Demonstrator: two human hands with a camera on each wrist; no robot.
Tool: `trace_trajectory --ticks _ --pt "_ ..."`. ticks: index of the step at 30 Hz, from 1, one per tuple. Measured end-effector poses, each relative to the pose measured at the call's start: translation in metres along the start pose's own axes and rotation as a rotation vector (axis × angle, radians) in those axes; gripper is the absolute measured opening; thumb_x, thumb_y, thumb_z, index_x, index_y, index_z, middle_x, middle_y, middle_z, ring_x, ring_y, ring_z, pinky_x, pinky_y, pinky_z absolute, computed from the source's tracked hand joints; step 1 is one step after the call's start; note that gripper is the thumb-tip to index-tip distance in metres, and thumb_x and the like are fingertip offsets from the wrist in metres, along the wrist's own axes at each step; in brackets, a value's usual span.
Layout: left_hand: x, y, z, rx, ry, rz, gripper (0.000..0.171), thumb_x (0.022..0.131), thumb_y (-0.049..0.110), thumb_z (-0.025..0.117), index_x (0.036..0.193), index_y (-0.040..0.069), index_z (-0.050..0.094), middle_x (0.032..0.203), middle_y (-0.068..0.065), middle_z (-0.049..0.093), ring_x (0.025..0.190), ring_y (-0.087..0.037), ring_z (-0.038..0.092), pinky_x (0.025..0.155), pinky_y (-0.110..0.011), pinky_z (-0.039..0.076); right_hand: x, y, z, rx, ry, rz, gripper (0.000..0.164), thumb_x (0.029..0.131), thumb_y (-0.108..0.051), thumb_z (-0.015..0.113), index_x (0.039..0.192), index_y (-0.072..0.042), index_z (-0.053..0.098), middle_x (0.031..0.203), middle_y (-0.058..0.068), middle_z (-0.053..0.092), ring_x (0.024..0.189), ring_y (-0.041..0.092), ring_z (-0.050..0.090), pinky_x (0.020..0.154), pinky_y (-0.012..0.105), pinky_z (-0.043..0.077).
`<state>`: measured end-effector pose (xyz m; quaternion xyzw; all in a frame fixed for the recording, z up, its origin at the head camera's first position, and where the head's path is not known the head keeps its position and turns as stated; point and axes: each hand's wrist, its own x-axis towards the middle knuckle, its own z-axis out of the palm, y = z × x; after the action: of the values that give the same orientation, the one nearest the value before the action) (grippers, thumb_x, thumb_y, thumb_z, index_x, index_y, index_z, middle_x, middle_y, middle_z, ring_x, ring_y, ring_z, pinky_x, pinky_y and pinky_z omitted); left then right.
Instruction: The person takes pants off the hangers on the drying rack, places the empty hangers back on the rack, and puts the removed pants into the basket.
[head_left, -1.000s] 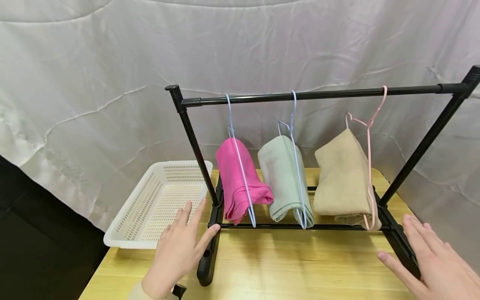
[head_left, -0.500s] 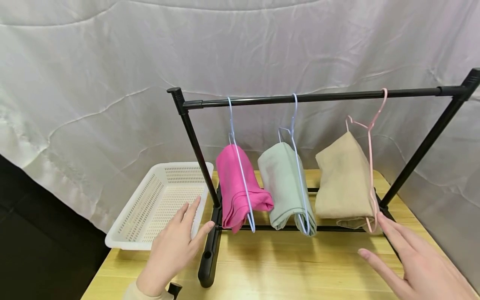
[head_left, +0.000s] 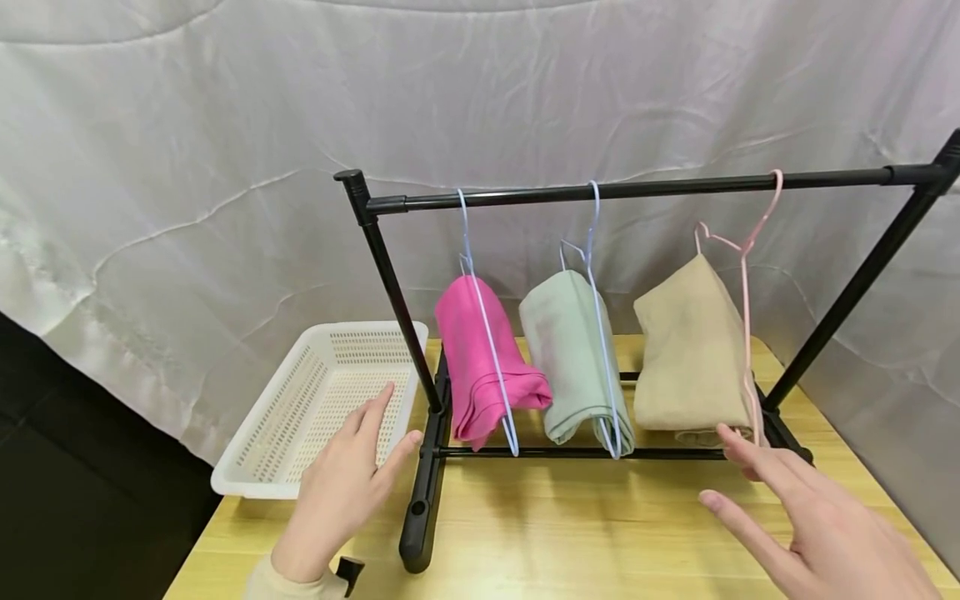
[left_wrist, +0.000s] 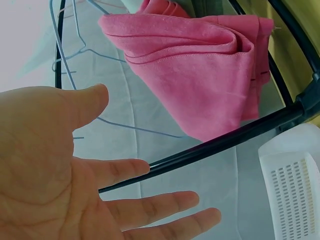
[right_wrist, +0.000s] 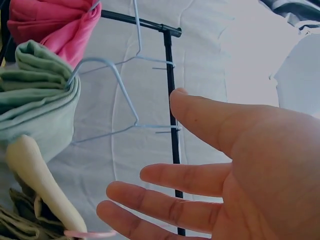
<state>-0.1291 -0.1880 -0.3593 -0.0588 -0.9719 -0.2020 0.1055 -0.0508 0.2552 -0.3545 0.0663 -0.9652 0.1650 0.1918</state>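
Observation:
Three folded cloths hang on a black rack (head_left: 517,197): a bright pink cloth (head_left: 480,358) and a pale green cloth (head_left: 566,350) on blue hangers, and a beige cloth (head_left: 686,358) on a pink hanger (head_left: 746,283). My left hand (head_left: 341,483) is held with fingers spread, over the near right side of the white basket (head_left: 255,417) and left of the rack's foot. My right hand (head_left: 817,517) is in front of the beige cloth, fingertips overlapping its lower edge in the head view. Both wrist views show extended fingers with nothing in them.
The rack stands on a light wooden table (head_left: 570,525), with the perforated white basket to its left. A grey curtain (head_left: 225,150) hangs behind. Black material (head_left: 75,467) lies beyond the table's left edge. The rack's black left foot (head_left: 420,517) juts toward the front.
My right hand has moved left, from beside the rack's right foot to in front of the beige cloth. My left hand has shifted slightly left. The cloths stay on their hangers.

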Motion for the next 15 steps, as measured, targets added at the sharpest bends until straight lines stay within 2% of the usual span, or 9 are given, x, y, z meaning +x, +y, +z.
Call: trace_trajectory --ticks 3,8,10,15 --pt "0.000 -0.001 -0.001 -0.009 -0.006 -0.011 0.076 0.108 0.063 0.053 0.170 0.024 0.032 0.160 -0.026 0.052 0.133 -0.054 0.061 0.093 -0.073 0.056 0.000 -0.006 0.000 0.018 -0.014 0.009 0.068 0.094 -0.047 0.082 0.153 -0.021 0.060 0.119 0.004 0.076 0.059 -0.010 0.041 0.055 0.027 0.040" --pt "0.003 -0.003 -0.002 -0.033 -0.004 -0.021 0.076 0.109 0.063 0.050 0.170 0.022 0.032 0.158 -0.027 0.053 0.136 -0.053 0.059 0.097 -0.073 0.054 0.001 -0.020 0.002 0.046 -0.021 0.020 0.058 0.096 -0.044 0.081 0.147 -0.025 0.064 0.108 -0.007 0.077 0.053 -0.008 0.037 0.053 0.024 0.034" --pt "0.005 -0.004 -0.002 -0.042 0.002 -0.021 0.076 0.109 0.063 0.050 0.169 0.021 0.032 0.159 -0.028 0.052 0.136 -0.054 0.059 0.098 -0.074 0.054 0.001 -0.025 0.004 0.066 -0.007 0.006 0.055 0.094 -0.041 0.083 0.144 -0.026 0.066 0.104 -0.012 0.076 0.053 -0.008 0.037 0.052 0.023 0.034" --pt "0.008 -0.007 -0.003 -0.063 0.026 -0.012 0.075 0.109 0.061 0.051 0.169 0.019 0.033 0.154 -0.030 0.055 0.130 -0.055 0.062 0.095 -0.073 0.055 0.004 -0.035 0.005 0.099 -0.036 0.000 0.053 0.094 -0.040 0.084 0.143 -0.028 0.067 0.103 -0.017 0.077 0.054 -0.008 0.038 0.052 0.023 0.036"
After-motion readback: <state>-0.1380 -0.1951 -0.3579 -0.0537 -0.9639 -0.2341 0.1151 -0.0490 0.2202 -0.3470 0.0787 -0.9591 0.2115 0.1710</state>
